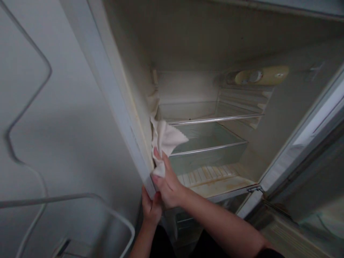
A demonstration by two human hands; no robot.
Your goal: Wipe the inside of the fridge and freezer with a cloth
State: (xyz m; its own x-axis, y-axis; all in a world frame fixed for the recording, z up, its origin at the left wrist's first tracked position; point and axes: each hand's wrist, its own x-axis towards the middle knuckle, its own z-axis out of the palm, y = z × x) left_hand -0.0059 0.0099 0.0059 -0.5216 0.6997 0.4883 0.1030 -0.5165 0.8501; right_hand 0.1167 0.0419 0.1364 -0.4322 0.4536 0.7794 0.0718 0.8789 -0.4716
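My right hand [166, 184] is closed on a white cloth [164, 139] and presses it against the left inner wall of an open fridge [129, 89]. The cloth hangs up along the wall beside the glass shelves. My left hand [151, 209] sits just below, its fingers wrapped round the front edge of the fridge's left side wall [146, 179]. Both forearms come in from the bottom of the view.
Two glass shelves [209, 145] cross the fridge, with a ribbed floor panel [206, 173] under them. A yellowed control dial housing [259, 75] is on the right wall. The open door [303, 139] stands at the right. White cables [27, 104] run along the wall at the left.
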